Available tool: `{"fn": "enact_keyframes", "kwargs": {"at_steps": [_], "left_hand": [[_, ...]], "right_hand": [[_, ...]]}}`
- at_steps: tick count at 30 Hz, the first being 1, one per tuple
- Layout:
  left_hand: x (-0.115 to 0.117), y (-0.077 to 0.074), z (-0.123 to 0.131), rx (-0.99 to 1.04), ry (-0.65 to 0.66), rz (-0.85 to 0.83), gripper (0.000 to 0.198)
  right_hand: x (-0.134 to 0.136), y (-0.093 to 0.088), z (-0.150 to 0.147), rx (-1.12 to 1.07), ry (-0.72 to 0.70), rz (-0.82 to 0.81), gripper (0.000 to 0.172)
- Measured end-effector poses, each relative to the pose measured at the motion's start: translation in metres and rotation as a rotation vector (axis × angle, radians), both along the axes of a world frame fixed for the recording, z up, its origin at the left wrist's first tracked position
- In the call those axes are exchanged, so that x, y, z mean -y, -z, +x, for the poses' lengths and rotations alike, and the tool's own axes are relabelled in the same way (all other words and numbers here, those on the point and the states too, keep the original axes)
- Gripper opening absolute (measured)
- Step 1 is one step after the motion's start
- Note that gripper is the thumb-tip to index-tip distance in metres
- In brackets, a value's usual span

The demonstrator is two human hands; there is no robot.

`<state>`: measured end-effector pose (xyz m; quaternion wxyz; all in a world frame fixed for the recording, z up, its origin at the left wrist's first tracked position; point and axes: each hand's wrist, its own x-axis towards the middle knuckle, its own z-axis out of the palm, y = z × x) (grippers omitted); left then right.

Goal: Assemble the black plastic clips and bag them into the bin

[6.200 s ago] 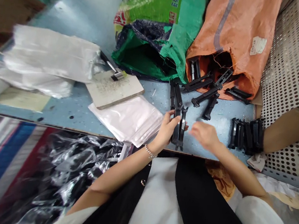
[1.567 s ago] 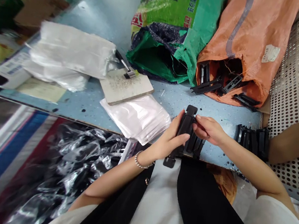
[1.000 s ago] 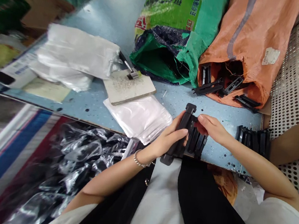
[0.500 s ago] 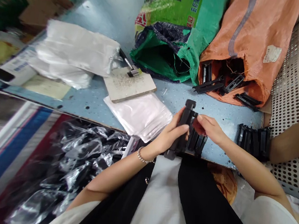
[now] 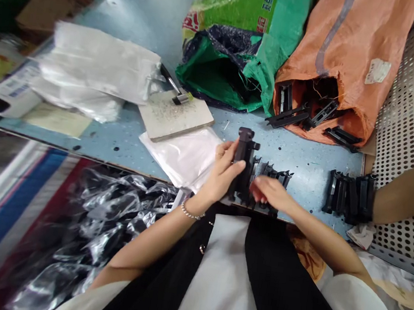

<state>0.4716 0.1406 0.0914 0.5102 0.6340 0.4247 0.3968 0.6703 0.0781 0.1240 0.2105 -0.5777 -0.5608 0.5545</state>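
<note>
Holding black plastic part in left hand, bag stack beside.

A long black moulded-plastic bracket stands nearly upright in the left hand, its flanged end pointing far. Just right of it, a row of similar ribbed black brackets lies along the near edge of the blue-grey tabletop, with the right hand over them. Farther right sits a tight stack of matching brackets.
</note>
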Motion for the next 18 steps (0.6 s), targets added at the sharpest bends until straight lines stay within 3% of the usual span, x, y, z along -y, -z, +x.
{"fn": "enact_keyframes", "kwargs": {"at_steps": [3, 4, 6, 8, 11, 14, 16, 18], "left_hand": [[-0.006, 0.036, -0.004, -0.193, -0.067, -0.031, 0.059], [-0.004, 0.047, 0.000, -0.223, -0.075, -0.030, 0.058], [0.008, 0.066, 0.012, -0.265, -0.061, 0.012, 0.057], [0.023, 0.076, 0.026, -0.325, -0.027, 0.081, 0.056], [0.033, 0.075, 0.038, -0.399, -0.003, 0.147, 0.052], [0.021, 0.057, 0.034, -0.283, -0.021, 0.137, 0.051], [0.005, 0.040, 0.029, -0.062, -0.004, 0.076, 0.058], [-0.010, 0.022, 0.028, 0.201, 0.087, -0.055, 0.070]], "right_hand": [[-0.049, 0.003, 0.040, 0.219, 0.142, 0.205, 0.037], [-0.070, 0.003, 0.054, 0.414, 0.171, 0.359, 0.031], [-0.111, 0.007, 0.077, 0.764, 0.168, 0.596, 0.039], [-0.146, 0.011, 0.095, 0.992, 0.075, 0.691, 0.048], [-0.174, 0.013, 0.110, 1.096, -0.094, 0.656, 0.047], [-0.165, 0.005, 0.107, 0.944, -0.011, 0.624, 0.050], [-0.141, 0.000, 0.094, 0.601, 0.027, 0.560, 0.059], [-0.108, -0.001, 0.074, 0.127, -0.062, 0.387, 0.069]]}}
